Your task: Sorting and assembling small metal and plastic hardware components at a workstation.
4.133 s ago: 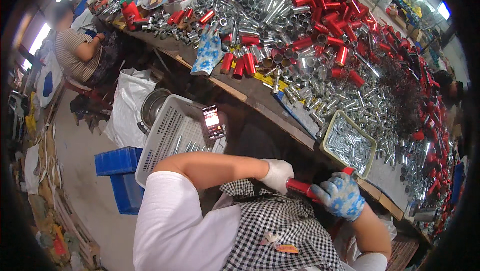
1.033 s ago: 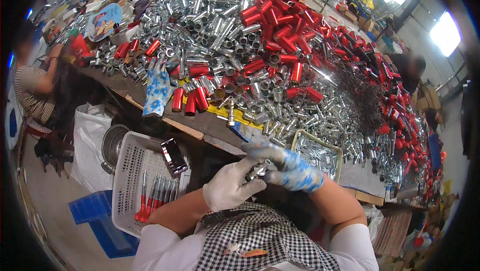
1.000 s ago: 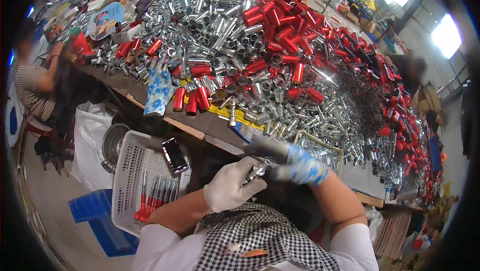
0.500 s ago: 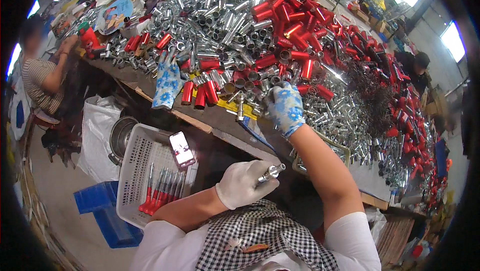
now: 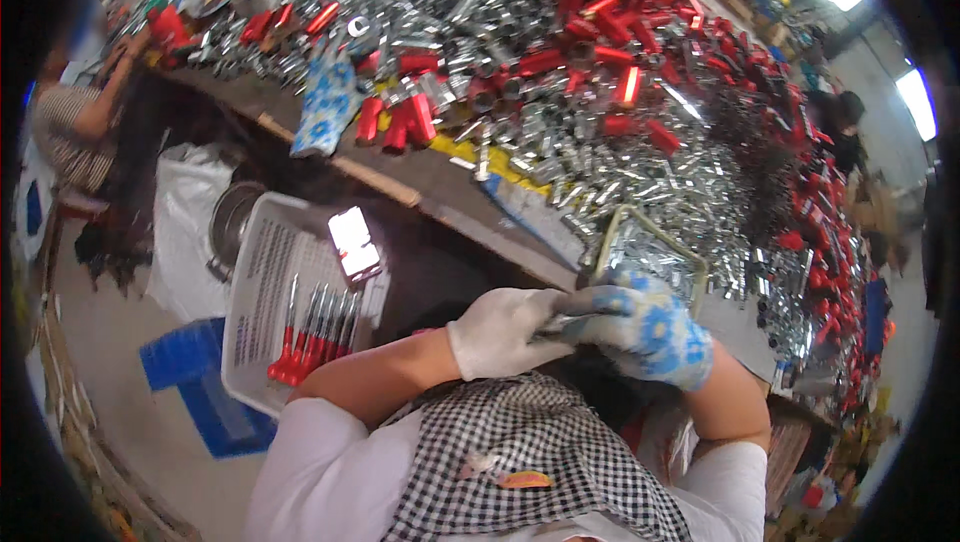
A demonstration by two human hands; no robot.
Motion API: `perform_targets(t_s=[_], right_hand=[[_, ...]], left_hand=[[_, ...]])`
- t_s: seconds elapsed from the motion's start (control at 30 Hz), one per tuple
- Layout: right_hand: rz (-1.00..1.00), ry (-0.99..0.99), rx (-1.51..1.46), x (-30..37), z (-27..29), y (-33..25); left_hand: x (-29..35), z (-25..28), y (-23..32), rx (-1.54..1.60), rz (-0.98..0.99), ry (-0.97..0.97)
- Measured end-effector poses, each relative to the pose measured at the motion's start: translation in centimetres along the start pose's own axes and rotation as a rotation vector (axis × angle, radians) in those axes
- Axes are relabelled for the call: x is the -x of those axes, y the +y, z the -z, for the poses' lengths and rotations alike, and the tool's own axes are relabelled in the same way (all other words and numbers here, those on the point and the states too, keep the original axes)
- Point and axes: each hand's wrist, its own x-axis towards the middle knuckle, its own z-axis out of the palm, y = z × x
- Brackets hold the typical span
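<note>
My left hand (image 5: 505, 332), in a white glove, is closed in front of my checked apron, its fingers around a short shiny metal tube that now barely shows. My right hand (image 5: 655, 332), gloved in white with blue flowers, meets it from the right. Its fingers are pinched together at the tube's end; whatever they hold is hidden and blurred. Beyond my right hand stands a shallow tray (image 5: 607, 232) with a pale green rim, holding small metal parts. A spare flowered glove (image 5: 328, 102) lies on the table's near edge by several red tubes (image 5: 400, 124).
Silver and red metal tubes (image 5: 600, 27) heap across the bench (image 5: 470, 227). At left, a white plastic basket (image 5: 240, 327) holds several red-handled tools (image 5: 312, 342), with a lit phone (image 5: 355, 244) at its rim. Blue bins (image 5: 215, 392) sit on the floor. A person (image 5: 85, 122) works at far left.
My right hand has left the heap and come down toward me to meet my left hand at the metal tube. My left hand stays near its place. The whole view has shifted slightly.
</note>
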Motion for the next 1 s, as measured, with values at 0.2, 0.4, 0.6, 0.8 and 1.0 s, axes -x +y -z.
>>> perform_targets(t_s=[0.2, 0.4, 0.6, 0.8, 1.0], right_hand=[[-0.581, -0.033, -0.032, 1.3, -0.4, -2.4], [-0.102, 0.32, 0.427, 3.2, 0.5, -1.8], [-0.593, 0.343, 0.07, 5.4, -0.3, -3.3], [-0.424, 0.084, 0.272, 6.6, 0.1, -3.2], [-0.216, 0.208, 0.226, 6.0, -1.9, -2.4]], left_hand=[[0.8, -2.8, 0.0, -0.074, -0.23, 0.162], [0.8, -2.6, 0.9, -0.063, -0.133, 0.131], [1.3, -2.5, 1.3, -0.076, -0.178, 0.094], [1.2, -3.6, 1.4, -0.055, -0.201, 0.066], [0.7, -3.8, 1.4, -0.05, -0.178, 0.046]])
